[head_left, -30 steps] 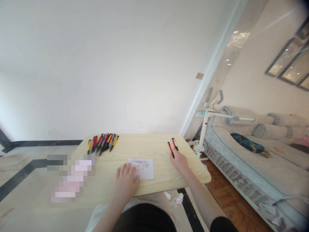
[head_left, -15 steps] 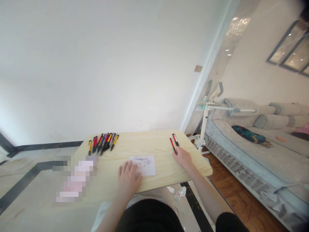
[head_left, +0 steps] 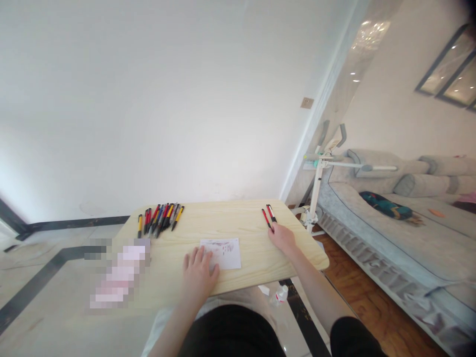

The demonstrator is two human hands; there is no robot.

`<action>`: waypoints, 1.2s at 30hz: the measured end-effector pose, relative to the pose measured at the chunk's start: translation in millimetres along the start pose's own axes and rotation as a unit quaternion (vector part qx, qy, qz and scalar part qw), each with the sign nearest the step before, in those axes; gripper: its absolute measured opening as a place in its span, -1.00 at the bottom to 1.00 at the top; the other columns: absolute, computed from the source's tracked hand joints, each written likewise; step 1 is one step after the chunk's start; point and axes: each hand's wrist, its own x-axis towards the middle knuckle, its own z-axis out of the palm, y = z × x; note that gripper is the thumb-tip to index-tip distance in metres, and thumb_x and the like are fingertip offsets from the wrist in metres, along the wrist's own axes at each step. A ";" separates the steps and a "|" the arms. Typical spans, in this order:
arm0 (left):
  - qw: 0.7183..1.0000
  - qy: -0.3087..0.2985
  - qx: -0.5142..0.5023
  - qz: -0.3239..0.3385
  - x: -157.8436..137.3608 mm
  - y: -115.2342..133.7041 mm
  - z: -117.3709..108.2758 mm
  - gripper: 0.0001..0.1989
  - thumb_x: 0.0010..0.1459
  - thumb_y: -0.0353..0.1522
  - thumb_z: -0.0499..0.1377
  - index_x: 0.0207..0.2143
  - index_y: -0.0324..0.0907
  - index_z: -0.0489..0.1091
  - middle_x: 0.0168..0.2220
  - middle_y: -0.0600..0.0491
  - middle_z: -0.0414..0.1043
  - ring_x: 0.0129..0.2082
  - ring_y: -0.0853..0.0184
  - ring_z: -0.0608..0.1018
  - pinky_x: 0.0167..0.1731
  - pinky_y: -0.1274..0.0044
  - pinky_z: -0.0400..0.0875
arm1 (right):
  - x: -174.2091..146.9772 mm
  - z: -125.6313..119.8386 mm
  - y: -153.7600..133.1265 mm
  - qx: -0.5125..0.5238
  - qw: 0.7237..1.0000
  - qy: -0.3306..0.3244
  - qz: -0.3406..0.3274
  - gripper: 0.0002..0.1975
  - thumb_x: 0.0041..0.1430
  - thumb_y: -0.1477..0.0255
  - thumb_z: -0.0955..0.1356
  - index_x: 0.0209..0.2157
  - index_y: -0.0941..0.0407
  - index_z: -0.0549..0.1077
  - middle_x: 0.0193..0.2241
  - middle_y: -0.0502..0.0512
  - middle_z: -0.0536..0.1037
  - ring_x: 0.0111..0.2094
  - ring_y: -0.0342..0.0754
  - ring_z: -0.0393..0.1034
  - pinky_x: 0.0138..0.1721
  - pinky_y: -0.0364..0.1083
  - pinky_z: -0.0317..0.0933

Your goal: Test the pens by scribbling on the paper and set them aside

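Observation:
My left hand point(head_left: 200, 271) lies palm down with its fingers apart, over the left edge of a small white paper point(head_left: 231, 254) with dark and reddish marks. Part of that paper is hidden under the fingers. At the table's right side my right hand point(head_left: 283, 239) has its fingers closed at the near end of a red pen point(head_left: 265, 217). Close beside it lies a white-and-black pen point(head_left: 272, 213), its near end hidden by the hand. I cannot tell whether the fingers touch that second pen.
Several red, yellow, blue, grey and black pens point(head_left: 163, 218) lie side by side at the back left of the light wooden table point(head_left: 223, 218). A blurred pinkish patch covers the table's left. A clear bottle point(head_left: 281, 294) stands below the front edge. A grey sofa point(head_left: 401, 238) is at the right.
The red pen and my right hand have shifted slightly away from me, toward the back of the table. My left hand rests in the same place. The view has tilted a little.

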 end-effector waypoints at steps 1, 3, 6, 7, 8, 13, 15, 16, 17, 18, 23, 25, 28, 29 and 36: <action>1.000 0.000 -0.002 0.000 0.0 0.2 -0.2 -0.68 0.06 -0.28 0.01 -0.15 -0.18 0.35 0.00 -0.12 0.28 0.04 0.10 0.23 0.02 0.22 0.01 | 1.5 -0.3 -0.3 0.000 1.000 -0.001 0.000 -0.69 0.18 0.24 0.11 -0.25 0.10 0.35 -0.37 0.14 0.48 -0.34 -0.01 0.36 -0.40 -0.13 0.06; 1.000 -0.002 -0.004 0.001 -0.1 0.2 -0.3 -0.68 0.06 -0.28 0.01 -0.15 -0.17 0.35 0.00 -0.11 0.27 0.04 0.10 0.23 0.02 0.22 0.01 | 4.1 -0.8 -0.9 0.000 1.000 -0.002 0.002 -0.68 0.18 0.24 0.10 -0.25 0.10 0.35 -0.36 0.14 0.48 -0.33 -0.01 0.36 -0.40 -0.13 0.07; 1.000 -0.007 -0.004 -0.003 -0.5 0.1 0.3 -0.68 0.06 -0.28 0.00 -0.15 -0.17 0.34 0.01 -0.10 0.27 0.05 0.11 0.22 0.03 0.22 0.00 | 7.0 -1.6 -2.6 -0.002 1.000 0.004 0.009 -0.68 0.19 0.25 0.10 -0.23 0.11 0.34 -0.35 0.15 0.48 -0.32 -0.02 0.36 -0.39 -0.13 0.08; 1.000 -0.008 -0.005 -0.005 -0.5 0.0 0.5 -0.68 0.06 -0.28 0.00 -0.14 -0.17 0.34 0.01 -0.10 0.27 0.05 0.11 0.22 0.03 0.23 0.00 | 7.8 -2.0 -3.3 -0.002 1.000 0.005 0.012 -0.68 0.19 0.25 0.10 -0.23 0.11 0.34 -0.35 0.16 0.48 -0.32 -0.02 0.36 -0.39 -0.13 0.09; 1.000 -0.008 -0.008 -0.006 -0.5 -0.1 0.6 -0.68 0.06 -0.29 0.00 -0.14 -0.17 0.35 0.01 -0.10 0.27 0.05 0.11 0.22 0.03 0.22 0.00 | 8.6 -2.5 -4.1 -0.003 1.000 0.005 0.015 -0.68 0.19 0.25 0.10 -0.22 0.11 0.34 -0.35 0.16 0.48 -0.32 -0.02 0.37 -0.39 -0.13 0.09; 1.000 -0.011 -0.022 -0.007 0.1 -0.1 -0.5 -0.68 0.05 -0.29 0.01 -0.15 -0.17 0.35 0.01 -0.10 0.27 0.05 0.10 0.22 0.03 0.21 0.00 | 13.1 -4.7 -7.0 -0.003 1.000 -0.002 0.031 -0.67 0.20 0.25 0.10 -0.19 0.11 0.35 -0.35 0.17 0.48 -0.31 -0.02 0.37 -0.37 -0.12 0.12; 1.000 -0.014 -0.019 -0.009 0.1 -0.1 -0.9 -0.68 0.05 -0.29 0.01 -0.14 -0.17 0.35 0.01 -0.10 0.27 0.05 0.10 0.22 0.03 0.21 0.00 | 14.7 -5.1 -7.1 -0.004 0.999 -0.001 0.035 -0.66 0.20 0.25 0.10 -0.20 0.12 0.36 -0.35 0.17 0.48 -0.31 -0.02 0.38 -0.37 -0.13 0.13; 1.000 -0.015 -0.018 -0.009 0.0 -0.1 -0.9 -0.68 0.05 -0.28 0.01 -0.14 -0.17 0.35 0.01 -0.10 0.27 0.05 0.11 0.22 0.03 0.22 0.00 | 15.5 -5.2 -6.9 -0.004 0.999 0.001 0.037 -0.66 0.20 0.25 0.10 -0.21 0.12 0.36 -0.35 0.17 0.49 -0.31 -0.02 0.38 -0.37 -0.13 0.13; 1.000 -0.016 -0.016 -0.009 -0.2 -0.2 -0.7 -0.68 0.06 -0.28 0.00 -0.14 -0.17 0.34 0.01 -0.09 0.27 0.06 0.11 0.22 0.03 0.22 -0.01 | 16.2 -5.2 -6.7 -0.004 0.999 0.002 0.038 -0.66 0.20 0.24 0.10 -0.22 0.12 0.36 -0.36 0.17 0.49 -0.31 -0.02 0.38 -0.37 -0.13 0.13; 1.000 -0.016 -0.014 -0.007 -0.4 -0.3 -0.4 -0.68 0.06 -0.28 0.00 -0.14 -0.17 0.34 0.01 -0.09 0.27 0.06 0.11 0.21 0.03 0.22 -0.01 | 16.7 -5.1 -6.5 -0.005 0.999 0.003 0.040 -0.66 0.20 0.24 0.10 -0.22 0.12 0.37 -0.36 0.16 0.49 -0.31 -0.02 0.38 -0.38 -0.13 0.13; 1.000 -0.011 -0.011 -0.006 -0.1 0.5 -1.2 -0.68 0.06 -0.29 0.00 -0.14 -0.18 0.34 0.01 -0.10 0.27 0.05 0.11 0.22 0.03 0.23 -0.01 | 17.6 -3.9 -6.6 -0.003 0.998 0.011 0.055 -0.65 0.20 0.25 0.11 -0.24 0.14 0.38 -0.36 0.17 0.50 -0.31 -0.02 0.39 -0.38 -0.13 0.14; 1.000 -0.013 -0.010 -0.008 0.6 2.1 -3.3 -0.68 0.06 -0.30 0.01 -0.15 -0.19 0.35 0.00 -0.11 0.28 0.05 0.11 0.23 0.03 0.22 0.00 | 17.1 -3.1 -7.1 0.002 0.998 0.014 0.061 -0.65 0.20 0.24 0.11 -0.25 0.14 0.39 -0.36 0.17 0.50 -0.31 -0.02 0.39 -0.38 -0.14 0.14; 1.000 -0.020 -0.008 -0.015 0.9 4.5 -6.4 -0.69 0.04 -0.31 0.03 -0.15 -0.18 0.35 0.00 -0.10 0.28 0.04 0.11 0.23 0.03 0.22 -0.01 | 16.4 -1.1 -7.1 0.013 0.998 0.018 0.065 -0.65 0.19 0.24 0.11 -0.27 0.13 0.40 -0.37 0.17 0.50 -0.32 -0.01 0.39 -0.39 -0.13 0.14; 1.000 -0.020 -0.009 -0.019 0.6 5.1 -6.9 -0.70 0.04 -0.31 0.03 -0.16 -0.18 0.35 0.00 -0.10 0.28 0.05 0.12 0.23 0.03 0.22 -0.01 | 16.4 0.0 -6.7 0.017 0.998 0.018 0.064 -0.65 0.18 0.24 0.12 -0.28 0.13 0.41 -0.37 0.17 0.50 -0.33 0.00 0.39 -0.40 -0.13 0.14; 0.999 -0.027 -0.020 -0.030 -1.7 6.2 -8.1 -0.68 0.03 -0.30 0.04 -0.14 -0.16 0.34 0.03 -0.09 0.25 0.07 0.13 0.20 0.06 0.23 -0.06 | 19.0 8.3 -1.7 0.035 0.996 0.021 0.075 -0.61 0.16 0.19 0.11 -0.32 0.11 0.43 -0.41 0.17 0.49 -0.36 0.01 0.39 -0.42 -0.11 0.13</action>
